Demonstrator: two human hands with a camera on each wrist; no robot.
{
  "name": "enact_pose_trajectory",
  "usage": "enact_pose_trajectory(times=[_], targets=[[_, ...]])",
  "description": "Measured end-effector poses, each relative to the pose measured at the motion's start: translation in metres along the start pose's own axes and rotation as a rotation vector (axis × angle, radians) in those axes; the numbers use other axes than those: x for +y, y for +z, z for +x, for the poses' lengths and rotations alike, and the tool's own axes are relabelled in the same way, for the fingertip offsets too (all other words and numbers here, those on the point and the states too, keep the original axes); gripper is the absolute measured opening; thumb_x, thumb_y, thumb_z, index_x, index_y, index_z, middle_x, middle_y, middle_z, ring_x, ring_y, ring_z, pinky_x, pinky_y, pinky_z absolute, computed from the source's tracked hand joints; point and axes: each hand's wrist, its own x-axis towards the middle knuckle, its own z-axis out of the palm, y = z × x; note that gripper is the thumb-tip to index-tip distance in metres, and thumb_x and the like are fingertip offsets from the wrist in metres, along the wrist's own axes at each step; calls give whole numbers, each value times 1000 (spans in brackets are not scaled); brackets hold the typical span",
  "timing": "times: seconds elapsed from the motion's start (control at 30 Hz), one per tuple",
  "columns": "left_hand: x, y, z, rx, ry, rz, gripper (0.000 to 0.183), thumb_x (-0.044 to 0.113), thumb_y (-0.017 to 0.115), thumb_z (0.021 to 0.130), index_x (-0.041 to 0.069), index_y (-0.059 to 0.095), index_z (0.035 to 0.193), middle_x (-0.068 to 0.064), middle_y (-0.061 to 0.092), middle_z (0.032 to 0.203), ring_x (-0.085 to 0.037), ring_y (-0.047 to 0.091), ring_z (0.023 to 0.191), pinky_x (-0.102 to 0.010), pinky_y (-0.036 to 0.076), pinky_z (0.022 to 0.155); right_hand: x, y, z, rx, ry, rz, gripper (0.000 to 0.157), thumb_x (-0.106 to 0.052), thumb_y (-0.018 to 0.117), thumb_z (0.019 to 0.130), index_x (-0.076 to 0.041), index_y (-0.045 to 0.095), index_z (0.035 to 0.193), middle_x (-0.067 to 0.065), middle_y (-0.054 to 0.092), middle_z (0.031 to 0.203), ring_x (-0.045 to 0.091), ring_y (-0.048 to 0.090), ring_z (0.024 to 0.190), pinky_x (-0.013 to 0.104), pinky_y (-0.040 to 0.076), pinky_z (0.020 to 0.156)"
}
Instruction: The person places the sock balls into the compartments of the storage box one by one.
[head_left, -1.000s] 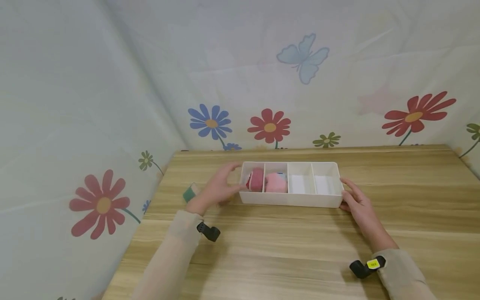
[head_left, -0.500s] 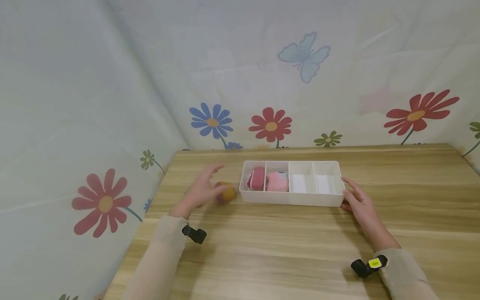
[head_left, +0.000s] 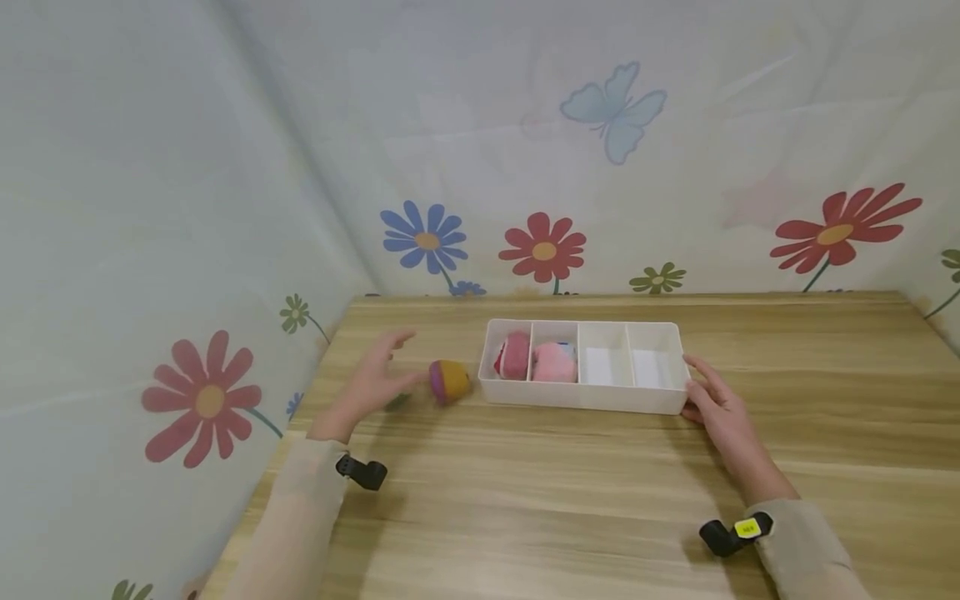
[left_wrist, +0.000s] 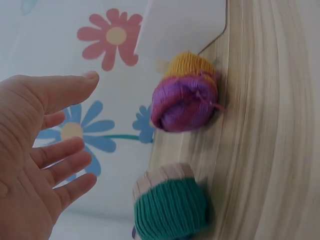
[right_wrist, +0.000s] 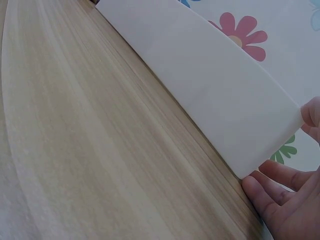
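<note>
My left hand (head_left: 367, 387) hovers over the table's left side, empty, with its fingers spread and loosely bent. Just right of it lies a yellow and purple rolled-up sock (head_left: 450, 381), apart from the hand. A green and beige rolled-up sock (left_wrist: 171, 207) rests closer in the left wrist view; the hand mostly hides it from the head camera. My right hand (head_left: 722, 417) touches the right end of a white divided box (head_left: 577, 395) with its fingertips. Inside, a dark pink rolled-up sock (head_left: 514, 356) occupies the leftmost compartment, and a light pink one (head_left: 555, 363) the neighbouring compartment.
The two right compartments show bare white bottoms. A wood-grain table (head_left: 555, 500) carries everything. White sheeting with printed flowers and a butterfly (head_left: 615, 112) rises behind and at the left of the table.
My left hand has drawn away leftward from the box's left end, bringing the yellow and purple sock into sight. My right hand stays at the right end, and the box has barely shifted.
</note>
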Motion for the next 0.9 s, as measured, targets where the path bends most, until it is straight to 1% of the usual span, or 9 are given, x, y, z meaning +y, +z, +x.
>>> enact_pose_trajectory(times=[0.23, 0.37, 0.43, 0.5, 0.67, 0.73, 0.9], targets=[[-20, -7, -7, 2, -57, 27, 71, 28, 72, 81, 1, 37, 138, -21, 39, 137, -38, 37, 124, -52, 31, 100, 1, -2, 2, 2, -1, 3, 54, -33, 40, 100, -16, 24, 148, 22, 43, 125, 2, 55, 89, 19, 49, 76], [-29, -9, -11, 13, -84, 39, 71, 27, 71, 82, 0, 36, 138, -22, 39, 137, -39, 36, 124, -53, 30, 100, 0, -2, 2, 0, 1, 8, 54, -32, 40, 100, -15, 24, 148, 22, 42, 126, 1, 54, 90, 18, 49, 76], [-34, -8, -12, 12, -92, 50, 71, 24, 72, 82, -2, 35, 137, -24, 38, 137, -40, 36, 124, -54, 30, 101, 0, -2, 1, -1, 1, 10, 53, -32, 39, 100, -15, 23, 148, 23, 41, 126, 1, 54, 90, 18, 49, 75], [-40, -8, -14, 8, -110, 54, 72, 23, 72, 82, -4, 34, 137, -24, 38, 137, -41, 36, 124, -53, 30, 101, 0, -2, 1, -1, 1, 11, 53, -32, 39, 100, -15, 23, 148, 24, 41, 127, 0, 54, 90, 18, 49, 75], [-55, -3, -18, -5, -165, 67, 74, 26, 73, 81, -4, 34, 137, -25, 39, 136, -41, 36, 124, -53, 30, 101, 1, -1, 0, 3, -7, 19, 53, -32, 40, 100, -16, 25, 148, 22, 41, 127, 1, 55, 90, 18, 49, 76], [-62, -1, -20, -12, -173, 71, 74, 27, 72, 82, -4, 34, 137, -25, 39, 135, -41, 37, 124, -54, 30, 101, 1, 0, 0, 5, -13, 23, 53, -32, 40, 100, -16, 25, 148, 21, 42, 125, 2, 55, 90, 18, 49, 76], [-77, 5, -25, -25, -195, 35, 75, 29, 73, 81, -2, 34, 137, -25, 39, 135, -40, 38, 122, -54, 31, 100, 1, 2, 0, 10, -6, 24, 52, -32, 41, 99, -17, 26, 147, 22, 43, 126, 2, 56, 90, 19, 49, 76]])
